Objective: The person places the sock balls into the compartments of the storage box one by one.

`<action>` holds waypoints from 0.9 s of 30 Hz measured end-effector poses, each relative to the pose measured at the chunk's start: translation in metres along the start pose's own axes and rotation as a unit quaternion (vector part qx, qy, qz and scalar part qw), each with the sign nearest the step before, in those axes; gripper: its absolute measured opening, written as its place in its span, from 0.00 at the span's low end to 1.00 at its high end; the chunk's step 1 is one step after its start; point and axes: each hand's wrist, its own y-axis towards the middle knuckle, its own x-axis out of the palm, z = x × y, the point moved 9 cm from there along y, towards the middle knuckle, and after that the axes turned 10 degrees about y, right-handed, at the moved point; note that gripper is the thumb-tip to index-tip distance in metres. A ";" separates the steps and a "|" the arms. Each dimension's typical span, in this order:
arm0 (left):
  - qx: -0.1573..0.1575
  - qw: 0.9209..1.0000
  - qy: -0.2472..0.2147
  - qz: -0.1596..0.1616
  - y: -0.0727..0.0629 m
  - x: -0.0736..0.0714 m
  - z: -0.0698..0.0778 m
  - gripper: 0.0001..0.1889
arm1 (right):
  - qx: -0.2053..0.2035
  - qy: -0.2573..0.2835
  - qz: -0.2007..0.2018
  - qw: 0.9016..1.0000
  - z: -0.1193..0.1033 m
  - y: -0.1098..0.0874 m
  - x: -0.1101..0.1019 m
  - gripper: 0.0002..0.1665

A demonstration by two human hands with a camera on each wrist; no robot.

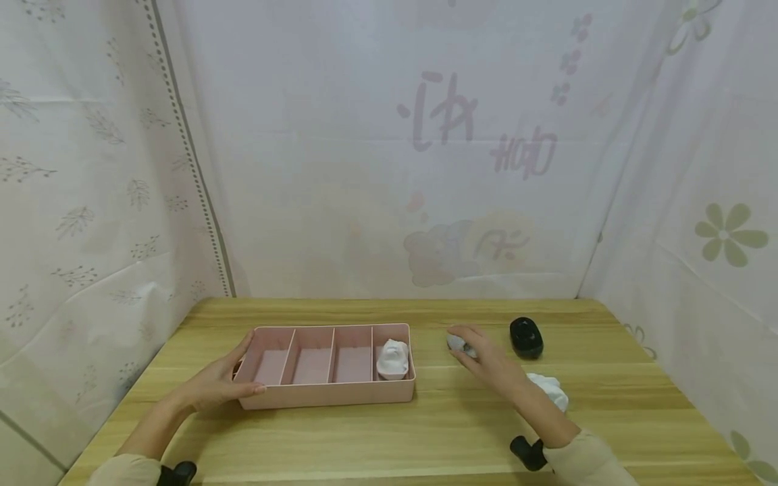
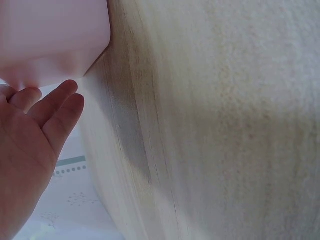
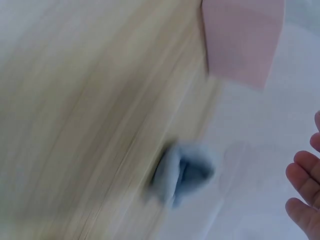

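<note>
A long pink tray (image 1: pixel 328 395) with several compartments stands on the table, a white cloth bundle (image 1: pixel 392 359) in its right-end compartment. My left hand (image 1: pixel 213 381) holds the tray's left end, thumb along the front wall and fingers round the far side. In the left wrist view, fingertips (image 2: pixel 70 87) of that hand meet the pink wall. On the table right of the tray lies a small grey cloth bundle (image 3: pixel 175 170), blurred. My right hand (image 1: pixel 489 361) hovers over it with fingers spread; the right wrist view shows a gap between fingers and bundle.
At the right, a black rounded bundle (image 1: pixel 526 337) lies toward the back of the wooden table (image 1: pixel 340 445). Nearer, another white cloth bundle (image 1: pixel 552 390) is partly hidden by my right forearm. Printed curtains (image 1: pixel 316 169) hang behind and at both sides.
</note>
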 end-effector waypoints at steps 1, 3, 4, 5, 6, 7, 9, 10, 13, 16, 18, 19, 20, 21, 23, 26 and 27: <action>-0.001 1.000 0.001 0.000 0.000 0.000 0.000 0.56 | 0.007 -0.004 0.006 1.000 0.005 -0.004 -0.006 0.25; -0.001 1.000 0.004 -0.002 0.001 0.001 0.000 0.56 | 0.017 -0.020 0.017 1.000 0.015 -0.013 -0.020 0.26; 0.000 1.000 0.006 -0.002 0.001 0.001 -0.001 0.56 | 0.018 -0.030 0.024 0.999 0.019 -0.017 -0.027 0.26; 0.000 1.000 0.006 -0.002 0.001 0.001 -0.001 0.56 | 0.024 -0.038 0.026 0.999 0.024 -0.022 -0.033 0.26; 0.000 1.000 0.009 -0.002 0.001 0.001 -0.001 0.56 | 0.034 -0.039 0.021 0.998 0.030 -0.027 -0.038 0.26; 0.000 1.000 0.013 -0.001 0.002 0.001 0.000 0.56 | 0.045 -0.040 0.013 0.998 0.035 -0.032 -0.042 0.26; 0.002 1.000 0.016 0.000 0.001 0.001 0.000 0.56 | 0.077 -0.032 -0.009 0.997 0.048 -0.042 -0.049 0.27; 0.002 1.000 0.018 0.002 0.001 0.000 0.001 0.56 | 0.096 -0.027 -0.024 0.995 0.056 -0.048 -0.052 0.27; 0.000 1.000 0.024 0.003 0.001 -0.001 0.001 0.56 | 0.152 -0.013 -0.069 0.986 0.073 -0.066 -0.059 0.29; -0.004 1.000 0.027 0.004 0.000 -0.001 0.000 0.56 | 0.180 0.005 -0.114 0.977 0.082 -0.081 -0.063 0.35; -0.006 1.000 0.026 0.004 -0.001 -0.001 0.000 0.56 | 0.191 0.015 -0.146 0.971 0.085 -0.088 -0.062 0.39; -0.007 1.000 0.027 0.004 -0.001 -0.001 0.000 0.56 | 0.197 0.020 -0.162 0.967 0.086 -0.091 -0.061 0.41; -0.007 1.000 0.027 0.004 -0.001 -0.001 0.000 0.56 | 0.205 0.025 -0.179 0.962 0.088 -0.095 -0.059 0.43; -0.007 1.000 0.026 0.004 -0.001 -0.001 0.000 0.56 | 0.212 0.027 -0.190 0.958 0.090 -0.098 -0.057 0.43; -0.006 1.000 0.023 0.005 0.000 -0.001 0.000 0.56 | 0.231 0.033 -0.208 0.950 0.094 -0.103 -0.053 0.44; 0.000 1.000 0.013 0.004 0.001 0.000 0.000 0.56 | 0.248 0.039 -0.220 0.943 0.100 -0.110 -0.049 0.43; -0.001 1.000 0.006 0.002 0.002 0.001 -0.001 0.56 | 0.250 0.038 -0.222 0.942 0.102 -0.111 -0.048 0.43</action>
